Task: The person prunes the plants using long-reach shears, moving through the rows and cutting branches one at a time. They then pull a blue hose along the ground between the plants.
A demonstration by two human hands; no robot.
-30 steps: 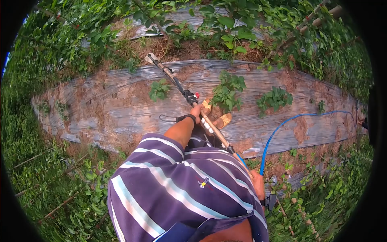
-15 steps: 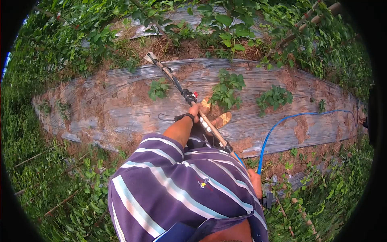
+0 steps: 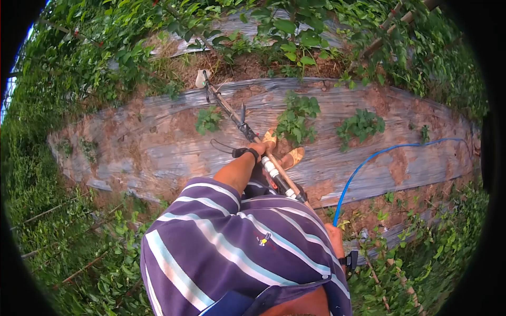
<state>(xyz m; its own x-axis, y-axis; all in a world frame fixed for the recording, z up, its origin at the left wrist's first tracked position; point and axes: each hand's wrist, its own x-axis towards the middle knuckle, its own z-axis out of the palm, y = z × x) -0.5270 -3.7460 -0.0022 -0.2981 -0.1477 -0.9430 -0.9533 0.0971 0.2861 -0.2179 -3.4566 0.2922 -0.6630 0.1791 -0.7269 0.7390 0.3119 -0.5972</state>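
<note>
My left hand (image 3: 256, 149) is closed round a long wooden pole (image 3: 226, 107) that slants across in front of my body. A black pipe and white pipe fittings (image 3: 271, 167) run along the pole, and a pale flat head (image 3: 202, 79) is at its far end. A black lever (image 3: 243, 112) sticks up just beyond my left hand. At my right side, my right hand (image 3: 334, 236) is closed on a blue hose (image 3: 356, 174), its fingers partly hidden by my shirt. The pole's near end is also hidden there.
Plastic film (image 3: 158, 150) with soil patches covers the ground. Leafy seedlings (image 3: 208, 120), (image 3: 360, 126) and a larger plant (image 3: 296, 118) grow through it. My shoes (image 3: 292, 158) stand beside the larger plant. Dense vines (image 3: 79, 63) on stakes (image 3: 400, 23) surround the strip.
The pole has turned about its length, showing more of the white fittings and the lever, while the red part is hidden. Its far head has shifted slightly right. Both hands keep their hold.
</note>
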